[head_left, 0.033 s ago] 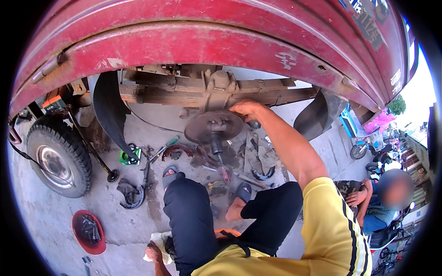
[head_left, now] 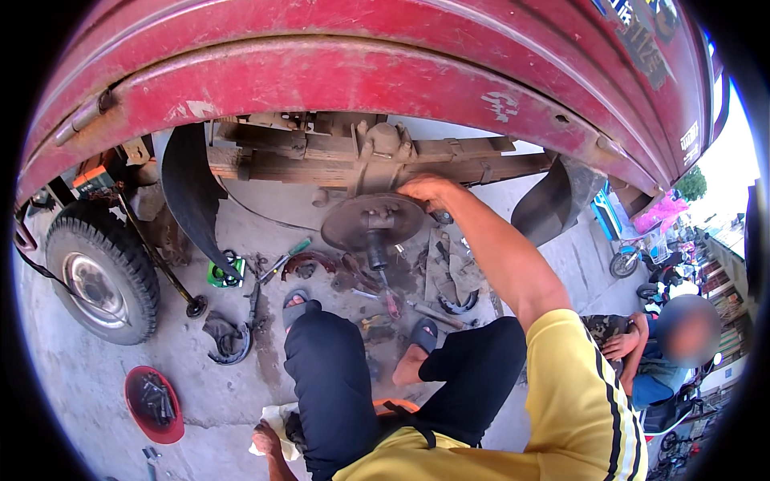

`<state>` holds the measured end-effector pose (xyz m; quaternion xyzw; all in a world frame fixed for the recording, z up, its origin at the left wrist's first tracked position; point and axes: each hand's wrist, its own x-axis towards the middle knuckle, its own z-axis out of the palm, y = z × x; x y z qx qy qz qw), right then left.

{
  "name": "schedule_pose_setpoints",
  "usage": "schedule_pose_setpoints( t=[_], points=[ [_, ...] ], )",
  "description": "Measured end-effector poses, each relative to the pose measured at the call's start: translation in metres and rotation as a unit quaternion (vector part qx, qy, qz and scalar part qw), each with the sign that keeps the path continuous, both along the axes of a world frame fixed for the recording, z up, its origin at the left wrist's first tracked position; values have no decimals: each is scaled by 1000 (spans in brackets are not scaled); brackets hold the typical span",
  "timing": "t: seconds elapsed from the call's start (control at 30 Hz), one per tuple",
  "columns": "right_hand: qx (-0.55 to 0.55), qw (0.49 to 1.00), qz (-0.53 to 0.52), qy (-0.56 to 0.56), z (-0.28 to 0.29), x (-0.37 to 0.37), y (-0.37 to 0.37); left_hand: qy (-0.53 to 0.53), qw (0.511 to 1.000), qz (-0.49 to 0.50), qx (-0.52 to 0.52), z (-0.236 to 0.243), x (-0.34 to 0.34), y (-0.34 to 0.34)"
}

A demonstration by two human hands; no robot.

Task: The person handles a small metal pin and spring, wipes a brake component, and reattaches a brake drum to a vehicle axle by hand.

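A round, rusty brake backing plate [head_left: 341, 226] sits at the end of the axle under the red vehicle body, with a dark spindle [head_left: 377, 250] sticking out toward me. My right hand [head_left: 429, 191] reaches to its far right rim, the fingers curled over the edge and their tips partly hidden. Low at the left, beside my knee, my left hand [head_left: 266, 439] is closed on a white cloth [head_left: 281, 418]. Above the plate runs a leaf spring [head_left: 281, 167], dusty and brown.
Brake shoes [head_left: 231, 345], a green box [head_left: 227, 269] and a screwdriver [head_left: 298, 246] lie on the concrete. A removed wheel [head_left: 95, 289] lies left, near a red bowl [head_left: 138, 383] of metal parts. Black mudguards [head_left: 192, 188] flank the plate. Another person [head_left: 642, 345] sits at right.
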<state>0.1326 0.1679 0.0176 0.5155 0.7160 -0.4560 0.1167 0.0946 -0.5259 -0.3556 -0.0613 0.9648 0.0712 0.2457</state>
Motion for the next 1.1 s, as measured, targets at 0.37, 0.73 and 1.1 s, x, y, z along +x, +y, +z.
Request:
schedule_pose_setpoints(
  t=[0.37,0.73,1.1],
  points=[
    [-77,992,-24,99,-12,28,28,4,985,-85,149,-41,-33,5],
    [-133,986,19,98,-30,-9,21,-27,994,56,89,10,-11,13],
    [-171,980,57,84,-28,1,50,-46,996,-13,81,10,-29,18]
  ],
)
